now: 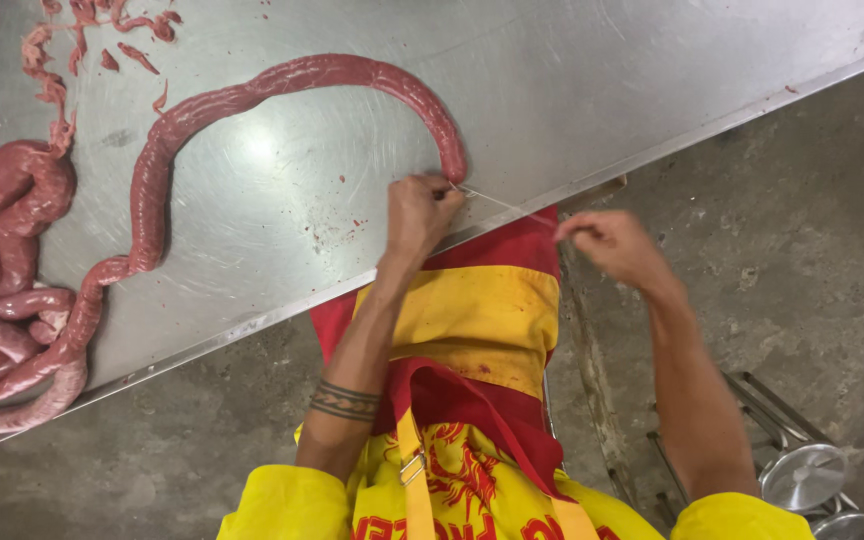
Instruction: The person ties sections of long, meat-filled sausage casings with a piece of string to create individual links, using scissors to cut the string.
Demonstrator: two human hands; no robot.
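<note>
Red sausage point(252, 95) arcs across steel table point(572, 80); left hand point(418, 212) pinches its down-pointing end; right hand point(607, 243) pulls string point(507, 203) taut.

Left hand point(420, 212) clenched, fingers pinched; right hand point(607, 243) pinched shut, drawn aside; both forearms extended.

- Long, dark red-brown stuffed sausage casing point(252, 95), glossy, its end pinched in the left hand point(420, 212).
- Thin white string point(497, 201), pale against red cloth, stretched from that pinch to the right hand point(607, 245).
- Dull grey, scratched steel table point(572, 80) under the left-hand grip, flecked with small red spots.
- Pink-red meat scraps point(82, 30), far from the grip.
- Apron of red and yellow bands point(472, 320), just below both hands, with red figures on yellow lower down.
- Dark banded tattoo point(345, 400) around the left forearm.
- Bright yellow sleeves point(272, 505).
- Mottled grey concrete floor point(812, 250), beyond the right hand.
</note>
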